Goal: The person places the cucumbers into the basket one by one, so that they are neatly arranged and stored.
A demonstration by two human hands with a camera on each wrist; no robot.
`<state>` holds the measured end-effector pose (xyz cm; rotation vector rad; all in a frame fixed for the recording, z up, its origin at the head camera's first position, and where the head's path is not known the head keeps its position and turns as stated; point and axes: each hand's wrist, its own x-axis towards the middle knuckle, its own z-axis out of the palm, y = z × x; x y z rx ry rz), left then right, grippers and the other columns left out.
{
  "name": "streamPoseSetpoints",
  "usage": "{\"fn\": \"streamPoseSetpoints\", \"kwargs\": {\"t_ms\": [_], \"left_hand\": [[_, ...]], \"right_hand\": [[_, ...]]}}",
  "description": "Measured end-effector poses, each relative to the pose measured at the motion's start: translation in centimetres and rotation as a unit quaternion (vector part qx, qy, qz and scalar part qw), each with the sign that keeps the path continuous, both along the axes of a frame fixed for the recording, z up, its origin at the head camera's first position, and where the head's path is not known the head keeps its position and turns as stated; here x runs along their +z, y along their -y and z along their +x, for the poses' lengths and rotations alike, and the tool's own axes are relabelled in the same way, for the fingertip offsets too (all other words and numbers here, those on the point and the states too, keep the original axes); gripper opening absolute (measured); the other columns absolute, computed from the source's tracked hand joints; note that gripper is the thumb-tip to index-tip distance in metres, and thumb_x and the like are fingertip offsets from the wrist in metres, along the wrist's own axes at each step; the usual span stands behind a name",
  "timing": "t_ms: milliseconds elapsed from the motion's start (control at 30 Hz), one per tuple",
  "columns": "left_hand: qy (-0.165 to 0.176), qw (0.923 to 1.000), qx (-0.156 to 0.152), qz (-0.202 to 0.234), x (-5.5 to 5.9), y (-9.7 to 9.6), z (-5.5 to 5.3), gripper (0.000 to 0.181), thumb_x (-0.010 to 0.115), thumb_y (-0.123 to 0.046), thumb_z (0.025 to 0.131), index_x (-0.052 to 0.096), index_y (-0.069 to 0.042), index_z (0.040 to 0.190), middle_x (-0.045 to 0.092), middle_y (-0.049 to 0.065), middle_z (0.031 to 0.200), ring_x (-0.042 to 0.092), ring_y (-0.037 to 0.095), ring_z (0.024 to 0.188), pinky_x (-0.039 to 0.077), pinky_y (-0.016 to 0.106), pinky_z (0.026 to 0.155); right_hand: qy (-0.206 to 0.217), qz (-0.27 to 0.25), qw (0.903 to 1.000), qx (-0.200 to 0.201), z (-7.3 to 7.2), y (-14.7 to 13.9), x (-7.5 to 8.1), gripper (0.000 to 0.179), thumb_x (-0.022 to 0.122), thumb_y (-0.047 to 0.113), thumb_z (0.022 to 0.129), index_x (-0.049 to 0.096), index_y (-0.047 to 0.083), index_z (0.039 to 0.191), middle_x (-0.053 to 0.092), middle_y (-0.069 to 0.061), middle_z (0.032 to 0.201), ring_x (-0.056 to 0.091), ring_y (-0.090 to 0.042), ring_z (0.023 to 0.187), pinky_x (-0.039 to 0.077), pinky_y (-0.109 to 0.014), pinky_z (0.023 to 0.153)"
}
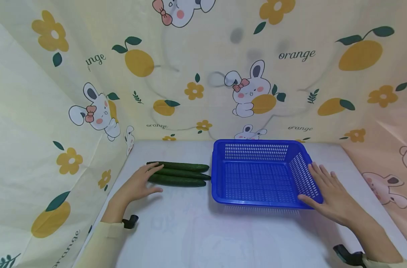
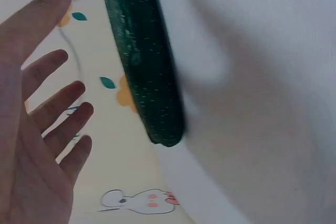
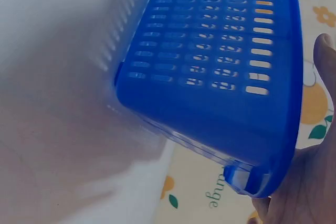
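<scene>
Apparently, right fingers (image 1: pixel 316 178) at basket rim (image 1: pixel 257 204).

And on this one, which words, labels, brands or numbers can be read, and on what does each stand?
"orange": patterned cloth, back, upper right
"orange": cloth, back, lower left
"orange": cloth, back, lower right
"nge": cloth, upper left, start unclear
"range": cloth, left side, first letter cut off
"ange": cloth, right wrist view, start hidden
No text shows on the basket or cucumbers.
</scene>
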<state>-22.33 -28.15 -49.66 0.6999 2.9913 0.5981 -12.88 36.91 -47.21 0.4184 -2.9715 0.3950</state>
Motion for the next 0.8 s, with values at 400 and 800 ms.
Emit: {"fn": "streamPoseSetpoints", "kwargs": {"t_ms": [400,800], "left_hand": [[0.033,0.9992,0.013,0.016,-2.2,1.3,-1.9,0.069,0.093,-0.03,0.087,0.063,-0.017,0.148,0.055,0.018,0.153,0.051,0.044,0.142,0.043,0.064,0.117],[0.033,0.9989,0.023,0.026,-3.3,1.7,-2.8,0.044,0.091,-0.016,0.088,0.071,-0.014,0.127,0.063,0.014,0.139,0.054,0.042,0.136,0.043,0.062,0.117]], "right_hand": [[0.009,-0.002,1.0,0.002,-0.4,0.0,-1.1,0.112,0.068,0.056,0.1,0.003,-0.003,0.169,0.006,-0.032,0.175,-0.012,-0.038,0.165,-0.023,-0.036,0.127],[-0.011,0.008,0.9999,0.005,-0.6,-0.3,-1.7,0.113,0.069,0.056,0.098,0.004,-0.005,0.169,0.007,-0.032,0.175,-0.011,-0.035,0.165,-0.02,-0.036,0.128]]}}
